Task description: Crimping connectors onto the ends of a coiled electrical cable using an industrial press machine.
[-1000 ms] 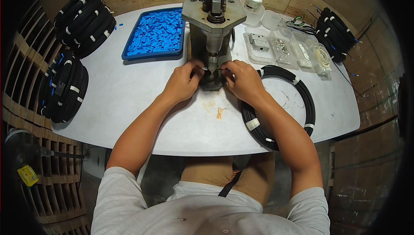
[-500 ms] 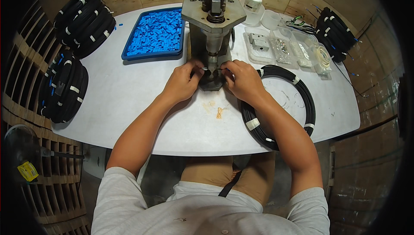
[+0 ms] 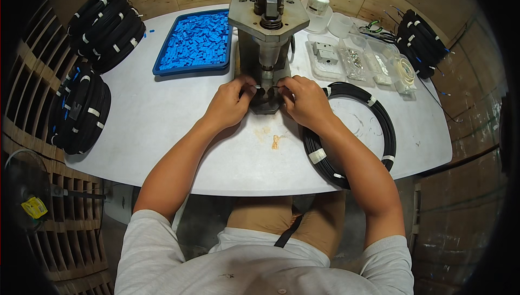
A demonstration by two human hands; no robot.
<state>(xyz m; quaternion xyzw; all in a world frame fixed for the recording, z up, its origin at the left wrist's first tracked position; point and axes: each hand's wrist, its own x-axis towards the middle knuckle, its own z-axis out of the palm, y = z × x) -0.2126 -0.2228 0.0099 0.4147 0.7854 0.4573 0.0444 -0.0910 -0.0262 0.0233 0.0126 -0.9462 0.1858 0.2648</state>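
A metal bench press (image 3: 266, 30) stands in front of me, its punch lowered between my hands. On the left side of the die, my left hand (image 3: 230, 103) is closed in a pinch. A small pale tip shows at its fingertips, too small to name. Across from it, my right hand (image 3: 306, 100) pinches a thin black cable at the right side of the die. The coil of black cable (image 3: 391, 127) lies on the table beside and under my right forearm, bound with white tape. My fingers and the punch hide what sits in the die.
A dark blue tray (image 3: 156, 71) full of small blue connector pieces (image 3: 197, 40) sits left of the press. Taped black cable coils (image 3: 81, 108) stand at the left, more coils (image 3: 420, 40) at the far right. Clear boxes of small parts (image 3: 355, 63) and a white bottle (image 3: 318, 4) are right of the press.
My hands, the press and the cable coil hold the same positions. At the far left, the fan with the yellow label has shifted slightly.
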